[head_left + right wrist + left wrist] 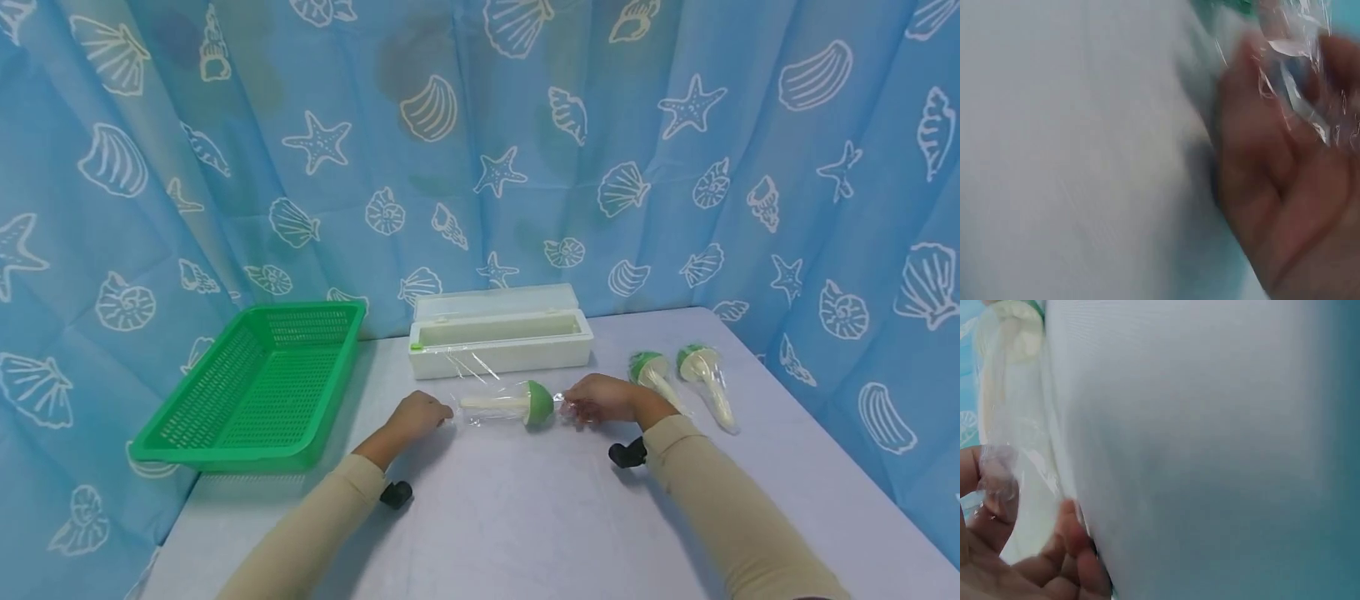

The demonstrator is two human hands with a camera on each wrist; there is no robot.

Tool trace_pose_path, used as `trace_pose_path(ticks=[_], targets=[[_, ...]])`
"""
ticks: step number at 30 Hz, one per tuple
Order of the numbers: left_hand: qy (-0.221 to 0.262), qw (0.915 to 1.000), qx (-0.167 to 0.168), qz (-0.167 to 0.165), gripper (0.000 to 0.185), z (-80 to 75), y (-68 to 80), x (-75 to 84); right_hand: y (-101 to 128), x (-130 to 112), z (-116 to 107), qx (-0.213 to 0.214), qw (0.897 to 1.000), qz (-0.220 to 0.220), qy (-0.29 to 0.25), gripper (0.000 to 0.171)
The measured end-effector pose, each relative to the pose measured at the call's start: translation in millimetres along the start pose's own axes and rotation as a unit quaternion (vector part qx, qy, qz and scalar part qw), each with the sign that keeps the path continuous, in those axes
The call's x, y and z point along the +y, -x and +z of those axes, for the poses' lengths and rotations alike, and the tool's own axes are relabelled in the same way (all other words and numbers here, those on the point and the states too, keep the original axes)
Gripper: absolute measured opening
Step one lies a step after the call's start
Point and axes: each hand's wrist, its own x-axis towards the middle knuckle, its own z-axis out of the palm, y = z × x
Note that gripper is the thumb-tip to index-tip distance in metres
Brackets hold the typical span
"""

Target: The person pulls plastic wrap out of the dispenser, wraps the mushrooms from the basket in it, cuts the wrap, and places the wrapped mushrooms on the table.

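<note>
I see a pale lilac-white table (525,533) closed in at the back and on both sides by a blue curtain (480,167) printed with white shells and starfish. I count three toy mushrooms with green caps and cream stems: one (517,404) lies on its side mid-table between my hands, wrapped in clear film (480,367), and two more, already in film, lie side by side at the right (654,375) (705,375), near my right forearm. There is one green mesh basket (255,392) at the left edge and one white film dispenser box (498,337) with its clear lid up, at the back just behind the middle mushroom. My left hand (420,417) has its fingers curled, pinching the film at the stem end; the left wrist view shows film against the fingertips (997,487). My right hand (600,398) grips the bunched film at the cap end, crumpled against its fingers (1297,94).
</note>
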Motion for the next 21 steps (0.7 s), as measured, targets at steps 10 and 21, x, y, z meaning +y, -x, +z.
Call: trace_pose_path(ticks=[10,21], targets=[[0.176,0.9827,0.052,-0.025,0.014,1.8,-13.9,9.5,-15,-15,24,0.279,0.939,0.052,0.195,0.034],[0.313,0.9465,-0.061,-0.052,0.031,3.5,-27.4,-3.3,-24,-7,21,0.368,0.927,0.06,0.036,0.069]])
